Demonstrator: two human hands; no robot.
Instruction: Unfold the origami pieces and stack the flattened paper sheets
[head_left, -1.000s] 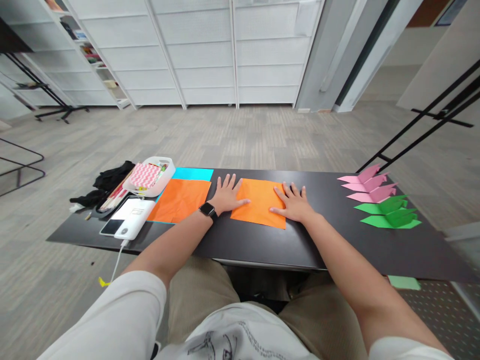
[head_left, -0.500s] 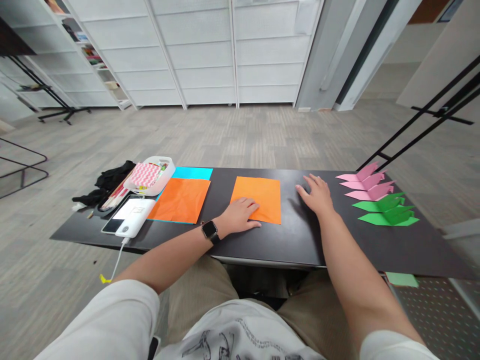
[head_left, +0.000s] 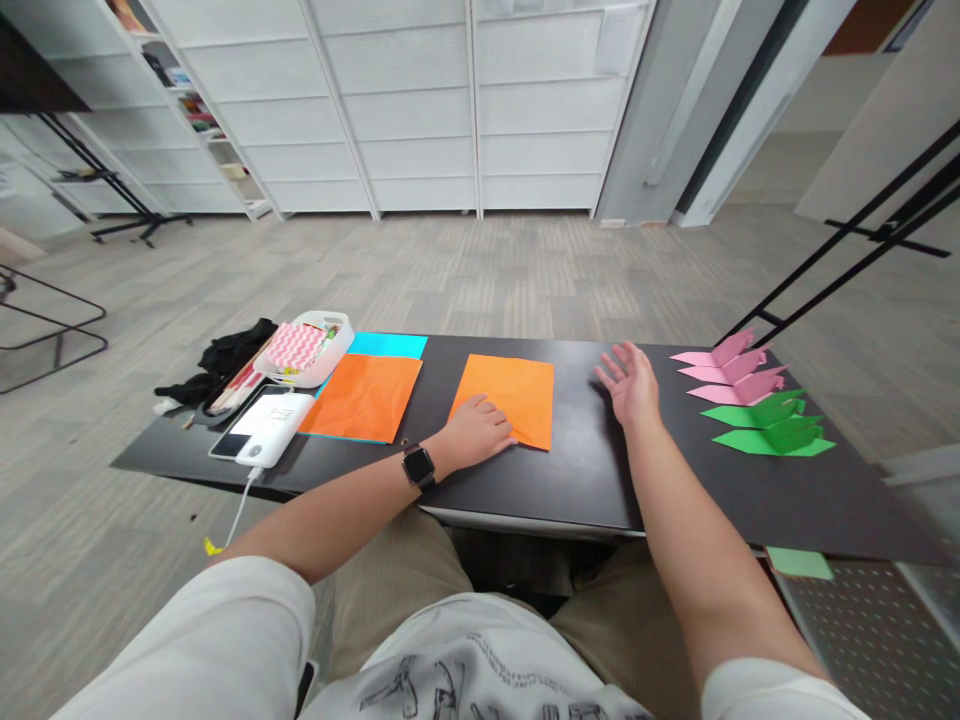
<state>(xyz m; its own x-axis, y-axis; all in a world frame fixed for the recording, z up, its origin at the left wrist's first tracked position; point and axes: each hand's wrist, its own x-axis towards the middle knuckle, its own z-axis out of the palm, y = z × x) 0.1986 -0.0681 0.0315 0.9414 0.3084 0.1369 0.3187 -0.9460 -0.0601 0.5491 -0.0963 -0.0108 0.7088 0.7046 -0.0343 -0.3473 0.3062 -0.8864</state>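
Observation:
A single orange sheet of paper lies on the dark table in front of me. My left hand rests on its lower left part, fingers extended and palm down. To the right of the sheet, my right hand is raised a little off the table, turned on its side with fingers spread and nothing in them. Farther right stand folded pink paper figures and folded green paper figures in a row. On the left lies a stack of orange paper with blue paper under it.
A white tray holds a pink zigzag-patterned item. Close by lie a phone, a white power bank with a cable, and black cloth. A pale green piece shows at the table's near right edge.
The single orange sheet has shifted slightly left and tilted under my left hand. My right hand has lifted and turned from palm down onto its side.

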